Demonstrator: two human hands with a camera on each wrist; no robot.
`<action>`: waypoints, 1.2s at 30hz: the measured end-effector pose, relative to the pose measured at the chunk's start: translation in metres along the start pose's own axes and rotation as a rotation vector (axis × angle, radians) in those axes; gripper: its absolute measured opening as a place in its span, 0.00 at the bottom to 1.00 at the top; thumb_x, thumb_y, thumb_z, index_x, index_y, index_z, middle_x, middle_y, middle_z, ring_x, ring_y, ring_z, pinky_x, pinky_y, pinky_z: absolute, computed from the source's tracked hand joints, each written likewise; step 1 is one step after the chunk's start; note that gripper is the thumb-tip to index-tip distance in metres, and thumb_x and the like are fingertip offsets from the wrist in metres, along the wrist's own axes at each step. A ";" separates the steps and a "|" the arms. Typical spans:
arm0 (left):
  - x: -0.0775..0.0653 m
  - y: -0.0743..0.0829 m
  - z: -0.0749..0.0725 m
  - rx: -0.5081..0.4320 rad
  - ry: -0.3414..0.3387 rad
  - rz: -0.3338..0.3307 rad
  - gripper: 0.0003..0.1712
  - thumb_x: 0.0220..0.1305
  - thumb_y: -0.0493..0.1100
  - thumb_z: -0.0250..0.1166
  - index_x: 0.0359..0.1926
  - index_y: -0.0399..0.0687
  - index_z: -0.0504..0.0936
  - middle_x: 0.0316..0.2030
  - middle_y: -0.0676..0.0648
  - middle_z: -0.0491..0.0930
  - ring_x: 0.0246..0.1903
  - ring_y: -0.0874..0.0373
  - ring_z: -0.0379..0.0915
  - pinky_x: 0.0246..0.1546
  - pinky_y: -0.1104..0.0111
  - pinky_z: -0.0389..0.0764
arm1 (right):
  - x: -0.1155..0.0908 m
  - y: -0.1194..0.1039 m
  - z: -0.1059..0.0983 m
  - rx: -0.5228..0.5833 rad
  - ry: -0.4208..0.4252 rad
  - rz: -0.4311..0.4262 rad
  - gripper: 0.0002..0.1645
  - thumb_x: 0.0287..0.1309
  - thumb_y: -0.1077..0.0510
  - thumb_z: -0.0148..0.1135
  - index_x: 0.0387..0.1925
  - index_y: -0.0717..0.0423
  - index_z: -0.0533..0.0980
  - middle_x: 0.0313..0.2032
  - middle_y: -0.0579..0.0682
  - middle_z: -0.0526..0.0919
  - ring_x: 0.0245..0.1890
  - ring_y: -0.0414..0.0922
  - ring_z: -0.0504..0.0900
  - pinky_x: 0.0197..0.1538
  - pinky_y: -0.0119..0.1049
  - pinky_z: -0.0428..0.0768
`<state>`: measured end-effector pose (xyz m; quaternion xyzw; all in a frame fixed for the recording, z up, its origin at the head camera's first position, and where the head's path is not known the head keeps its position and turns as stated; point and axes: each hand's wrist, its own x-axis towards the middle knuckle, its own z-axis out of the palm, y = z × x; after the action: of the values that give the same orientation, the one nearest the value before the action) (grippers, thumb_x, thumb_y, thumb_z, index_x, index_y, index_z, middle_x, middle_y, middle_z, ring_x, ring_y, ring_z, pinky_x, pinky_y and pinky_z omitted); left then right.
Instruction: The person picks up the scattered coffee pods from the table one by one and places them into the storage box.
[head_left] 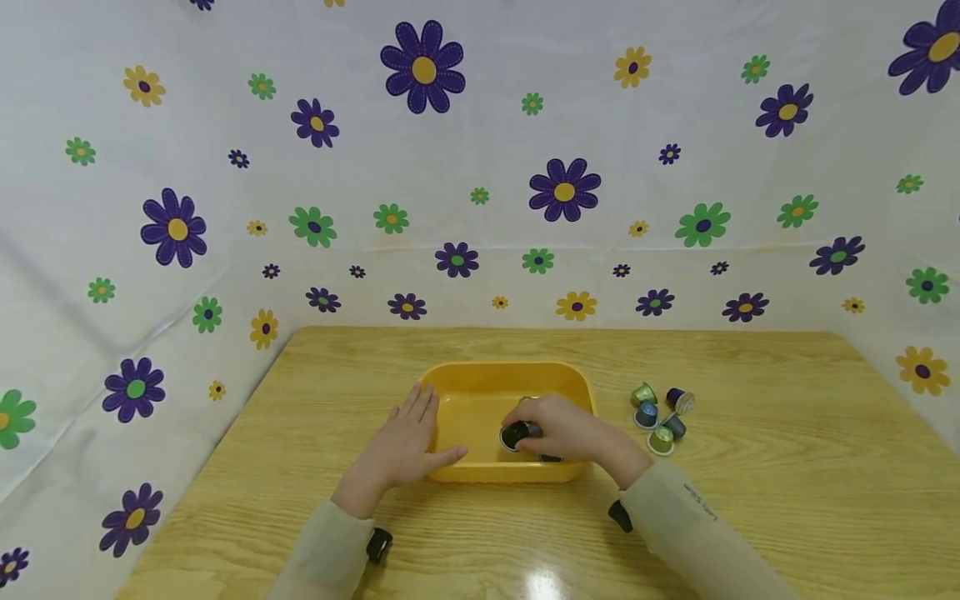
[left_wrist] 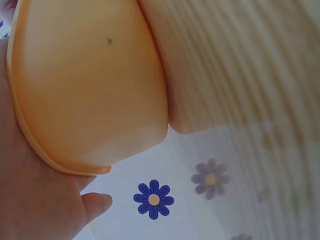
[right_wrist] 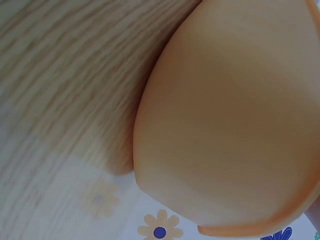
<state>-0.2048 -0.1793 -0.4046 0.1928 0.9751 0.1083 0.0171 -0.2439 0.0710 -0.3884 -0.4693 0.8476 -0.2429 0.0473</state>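
Note:
A yellow plastic bin (head_left: 472, 375) stands on the wooden table. My left hand (head_left: 401, 442) rests on the bin's left rim with its fingers straight; in the left wrist view that hand (left_wrist: 40, 200) lies along the rim. Inside the bin, toward its right half, my right hand (head_left: 558, 429) pinches a black coffee capsule (head_left: 513, 435) between thumb and fingers. Other capsules lie under and around that hand, partly hidden by it. In the right wrist view the bin's outer wall (right_wrist: 230, 120) covers most of the picture and hides the fingers.
Right of the bin, several coffee capsules lie in a loose group on the table (head_left: 750, 500): a light green capsule (head_left: 662, 440), a blue capsule (head_left: 646, 414) and a dark purple capsule (head_left: 680, 400) among them. A white flowered cloth (head_left: 480, 125) hangs behind the table.

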 end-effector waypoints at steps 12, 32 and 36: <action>0.002 0.001 -0.001 -0.007 0.004 0.010 0.53 0.56 0.70 0.45 0.64 0.27 0.49 0.65 0.34 0.43 0.65 0.44 0.31 0.58 0.48 0.48 | 0.002 -0.003 0.000 -0.026 -0.008 0.010 0.16 0.51 0.60 0.62 0.44 0.59 0.76 0.39 0.49 0.79 0.38 0.40 0.76 0.40 0.30 0.75; -0.003 0.000 0.001 -0.013 -0.014 -0.007 0.54 0.56 0.71 0.44 0.64 0.28 0.48 0.65 0.35 0.42 0.65 0.44 0.31 0.59 0.49 0.47 | 0.001 -0.006 0.004 -0.017 -0.015 0.015 0.15 0.52 0.60 0.61 0.44 0.58 0.76 0.39 0.48 0.79 0.36 0.38 0.75 0.40 0.30 0.74; -0.001 0.000 -0.001 -0.009 -0.011 -0.005 0.54 0.56 0.71 0.45 0.64 0.28 0.48 0.65 0.35 0.42 0.65 0.45 0.31 0.59 0.49 0.47 | 0.002 -0.006 0.002 -0.030 -0.009 0.010 0.15 0.52 0.60 0.61 0.44 0.59 0.76 0.39 0.49 0.79 0.37 0.39 0.76 0.40 0.30 0.74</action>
<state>-0.2037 -0.1798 -0.4037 0.1909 0.9750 0.1116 0.0234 -0.2398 0.0656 -0.3870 -0.4668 0.8534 -0.2275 0.0453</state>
